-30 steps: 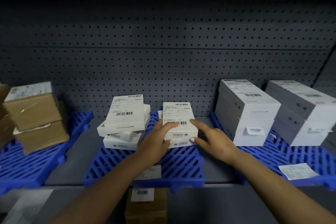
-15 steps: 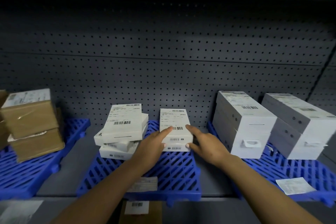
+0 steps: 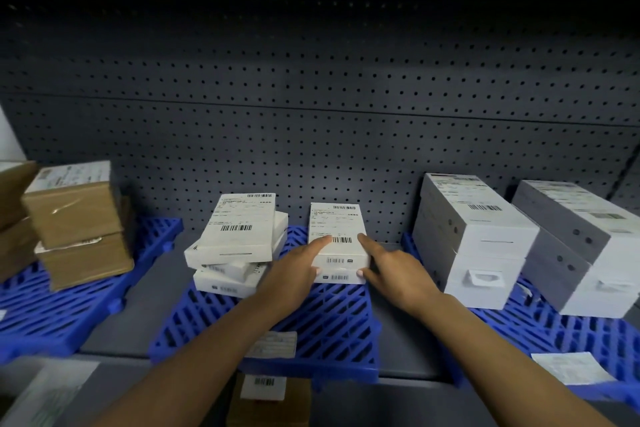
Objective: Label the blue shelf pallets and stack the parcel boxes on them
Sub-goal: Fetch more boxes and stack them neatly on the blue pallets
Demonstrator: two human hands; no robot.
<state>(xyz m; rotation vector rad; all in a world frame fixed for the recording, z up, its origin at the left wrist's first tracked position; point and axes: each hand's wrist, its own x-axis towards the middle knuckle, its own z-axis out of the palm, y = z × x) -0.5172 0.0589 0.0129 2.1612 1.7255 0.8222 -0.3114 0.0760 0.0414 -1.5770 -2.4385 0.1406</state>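
Note:
A small white parcel box [image 3: 335, 222] with a barcode label lies on top of another white box [image 3: 341, 277] on the middle blue pallet [image 3: 332, 319]. My left hand [image 3: 294, 274] holds its left front corner, forefinger on the top and thumb on the front. My right hand [image 3: 391, 270] holds the right front corner the same way. To the left on that pallet is an uneven stack of three white boxes [image 3: 239, 236]. A paper label [image 3: 275, 344] lies at the pallet's front edge.
The left blue pallet [image 3: 52, 319] carries brown cardboard boxes [image 3: 74, 222]. The right blue pallet [image 3: 554, 326] carries two tall white box stacks [image 3: 474, 239] and a loose label [image 3: 571, 367]. A grey pegboard wall [image 3: 311, 114] backs the shelf. A brown box [image 3: 273, 402] sits below.
Both hands and the small white box have slid a little farther back on the middle pallet; the view has dropped slightly.

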